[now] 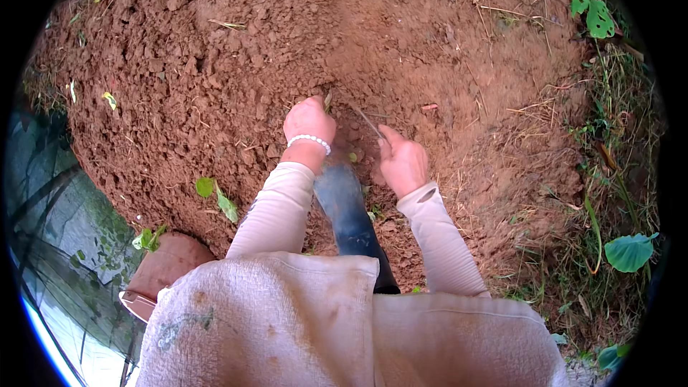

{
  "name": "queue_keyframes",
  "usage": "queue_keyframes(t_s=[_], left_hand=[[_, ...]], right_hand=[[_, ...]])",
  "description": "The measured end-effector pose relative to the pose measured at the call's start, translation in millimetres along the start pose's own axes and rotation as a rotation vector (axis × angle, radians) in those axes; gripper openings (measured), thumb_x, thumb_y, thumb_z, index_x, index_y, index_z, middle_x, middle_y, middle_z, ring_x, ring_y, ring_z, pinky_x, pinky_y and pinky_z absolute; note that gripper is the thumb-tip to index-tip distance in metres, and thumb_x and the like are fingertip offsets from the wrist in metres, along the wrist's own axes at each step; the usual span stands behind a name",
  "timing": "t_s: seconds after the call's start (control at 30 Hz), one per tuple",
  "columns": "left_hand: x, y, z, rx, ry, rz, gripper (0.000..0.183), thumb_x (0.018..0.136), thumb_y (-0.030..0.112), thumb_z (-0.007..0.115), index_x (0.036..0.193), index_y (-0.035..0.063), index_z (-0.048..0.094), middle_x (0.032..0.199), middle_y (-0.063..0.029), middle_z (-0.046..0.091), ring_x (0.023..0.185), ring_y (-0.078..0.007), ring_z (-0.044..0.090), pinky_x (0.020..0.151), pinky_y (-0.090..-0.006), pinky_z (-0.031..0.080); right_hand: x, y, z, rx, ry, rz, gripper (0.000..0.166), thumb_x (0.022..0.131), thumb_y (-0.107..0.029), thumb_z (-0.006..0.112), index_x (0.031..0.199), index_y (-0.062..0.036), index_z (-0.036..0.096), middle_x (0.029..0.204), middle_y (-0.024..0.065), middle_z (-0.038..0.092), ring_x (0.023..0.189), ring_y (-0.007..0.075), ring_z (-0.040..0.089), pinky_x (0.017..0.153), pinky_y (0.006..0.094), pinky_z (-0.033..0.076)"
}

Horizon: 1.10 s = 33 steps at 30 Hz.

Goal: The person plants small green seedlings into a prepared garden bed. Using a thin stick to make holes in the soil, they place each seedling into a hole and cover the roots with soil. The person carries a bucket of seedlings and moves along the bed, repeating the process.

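Low over the crumbly reddish soil (242,64), my left hand (310,122) is closed, a beaded bracelet (309,141) round its wrist. A small green-brown shoot (328,100) shows at its thumb side, seemingly pinched at the ground; the fingertips are hidden. To the right, my right hand (404,162) grips a thin, straight hand tool (368,121). The tool slants up and left, its far end at the soil near my left hand. Its handle is covered by my fingers, so the exact kind is unclear.
My blue rubber boot (349,209) stands between my forearms. Lower left, a brown bucket (174,258) has green leaves at its edge, beside water (70,209) with dark reflections. Grass and weeds (607,161) border the soil at right. A pale towel (279,322) drapes below me.
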<state>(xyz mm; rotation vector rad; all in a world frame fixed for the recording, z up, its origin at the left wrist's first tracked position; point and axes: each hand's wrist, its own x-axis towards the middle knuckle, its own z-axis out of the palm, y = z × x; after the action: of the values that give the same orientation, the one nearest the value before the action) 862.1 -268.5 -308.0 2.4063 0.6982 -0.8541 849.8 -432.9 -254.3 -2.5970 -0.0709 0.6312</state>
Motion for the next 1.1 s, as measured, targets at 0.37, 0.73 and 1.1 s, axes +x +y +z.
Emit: queue_keyframes(t_s=[0.37, 0.73, 1.1], left_hand=[[10.3, -2.3, 1.9, -0.021, 0.022, 0.021, 0.017, 0.068, 0.011, 0.055, 0.082, 0.0108, 0.066, 0.081, -0.017, 0.062, 0.08, -0.0298, 0.059, 0.073, -0.0367, 0.047], [-3.8, -7.1, 1.0, -0.051, 0.017, 0.028, 0.018, 0.068, 0.009, 0.054, 0.083, 0.0041, 0.062, 0.081, -0.0183, 0.061, 0.081, -0.0308, 0.059, 0.075, -0.037, 0.046], [-1.6, -38.6, 10.1, -0.528, -0.168, -0.157, 0.027, 0.068, 0.009, 0.062, 0.093, -0.0008, 0.061, 0.081, -0.015, 0.063, 0.069, -0.0217, 0.061, 0.065, -0.0297, 0.048]], right_hand=[[24.6, 33.4, 5.1, -0.011, 0.102, 0.184, 0.03, 0.084, -0.006, 0.045, 0.113, -0.0129, 0.053, 0.084, 0.0125, 0.062, 0.063, 0.0239, 0.058, 0.055, 0.0335, 0.044], [-11.3, 2.3, 58.1, -0.177, -0.284, 0.161, 0.045, 0.075, -0.009, 0.048, 0.119, -0.0151, 0.047, 0.067, 0.0176, 0.06, 0.064, 0.0332, 0.059, 0.06, 0.0437, 0.047], [-19.5, 8.0, 2.0, -0.056, -0.091, 0.17, 0.028, 0.08, -0.013, 0.051, 0.107, -0.0153, 0.056, 0.067, 0.0202, 0.057, 0.061, 0.0367, 0.056, 0.057, 0.0426, 0.045]])
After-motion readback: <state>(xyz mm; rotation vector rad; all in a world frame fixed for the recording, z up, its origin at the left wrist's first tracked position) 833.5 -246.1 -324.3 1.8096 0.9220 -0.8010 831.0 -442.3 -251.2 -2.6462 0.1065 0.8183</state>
